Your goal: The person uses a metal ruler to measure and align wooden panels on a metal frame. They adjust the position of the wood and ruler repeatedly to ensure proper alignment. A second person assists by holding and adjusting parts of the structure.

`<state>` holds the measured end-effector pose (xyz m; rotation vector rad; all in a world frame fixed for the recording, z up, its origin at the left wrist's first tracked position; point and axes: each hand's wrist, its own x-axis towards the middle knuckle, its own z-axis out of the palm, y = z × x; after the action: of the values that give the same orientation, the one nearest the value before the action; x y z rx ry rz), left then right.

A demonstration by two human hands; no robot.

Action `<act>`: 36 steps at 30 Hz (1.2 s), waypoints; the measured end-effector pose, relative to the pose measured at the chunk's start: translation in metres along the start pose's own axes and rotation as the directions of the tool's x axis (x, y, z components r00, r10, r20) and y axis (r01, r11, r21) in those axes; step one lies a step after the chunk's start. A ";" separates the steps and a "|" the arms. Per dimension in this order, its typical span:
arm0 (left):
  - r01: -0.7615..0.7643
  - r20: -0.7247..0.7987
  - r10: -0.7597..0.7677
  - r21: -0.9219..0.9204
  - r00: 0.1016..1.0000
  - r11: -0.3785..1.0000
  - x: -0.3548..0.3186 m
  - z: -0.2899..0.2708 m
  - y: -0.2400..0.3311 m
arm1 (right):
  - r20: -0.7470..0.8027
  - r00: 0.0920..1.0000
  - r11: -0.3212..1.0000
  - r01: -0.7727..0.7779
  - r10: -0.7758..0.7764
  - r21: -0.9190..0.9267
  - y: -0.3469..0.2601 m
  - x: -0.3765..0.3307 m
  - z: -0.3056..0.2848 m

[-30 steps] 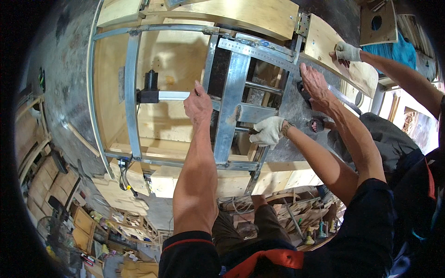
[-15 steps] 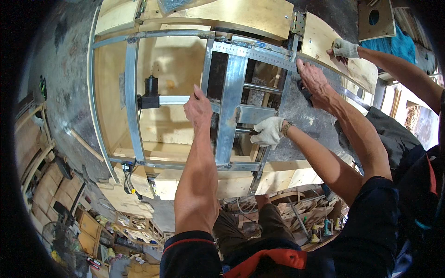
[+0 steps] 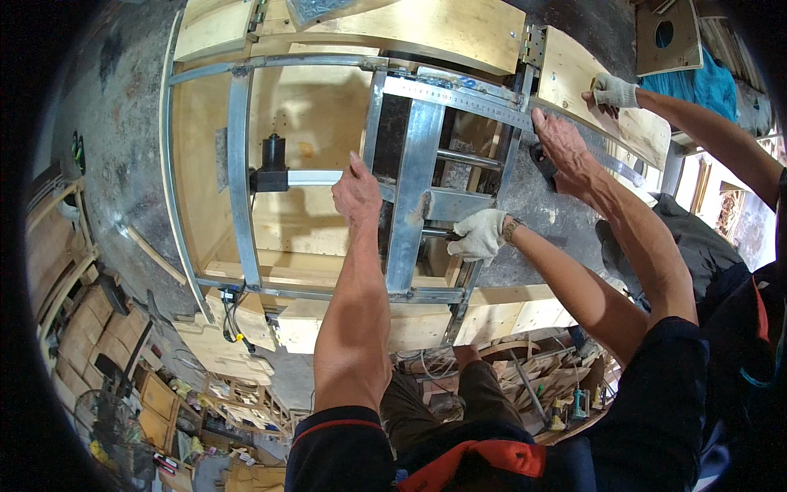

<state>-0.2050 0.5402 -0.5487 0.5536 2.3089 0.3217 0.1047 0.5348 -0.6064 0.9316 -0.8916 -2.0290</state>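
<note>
A long steel ruler [image 3: 459, 99] lies across the top of a grey metal frame [image 3: 239, 176]. My right hand [image 3: 567, 154] grips the ruler near the frame's right side, and a small dark object [image 3: 541, 154], its kind unclear, shows beneath the palm. My left hand [image 3: 357, 194] is closed around the pale tube [image 3: 316, 178] of a linear actuator with a black motor [image 3: 274, 164]. A co-worker's gloved hand [image 3: 480, 234] is at a round metal rod [image 3: 438, 233] in the frame. The other gloved hand [image 3: 615, 90] rests at a wooden panel [image 3: 602, 107] on the far right.
The frame sits over a plywood box [image 3: 307, 221], with hinged boards [image 3: 402, 29] along its far side. A cable with a connector [image 3: 234, 316] hangs off the near left corner. Wood scraps [image 3: 541, 369] and tools lie below. A fan [image 3: 102, 418] stands at lower left.
The whole view has shifted slightly. Both my hands, the ruler and the gloved hands keep nearly the same places on the frame and panel.
</note>
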 end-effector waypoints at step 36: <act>-0.013 -0.050 0.013 -0.016 0.999 1.000 0.002 -0.004 -0.012 | 0.081 0.418 -0.354 -0.633 -0.905 -0.688 0.019 -0.053 0.088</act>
<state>-0.2123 0.5305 -0.5512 0.5583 2.3494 0.3645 0.0636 0.5936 -0.5305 0.7284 1.9936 -1.0518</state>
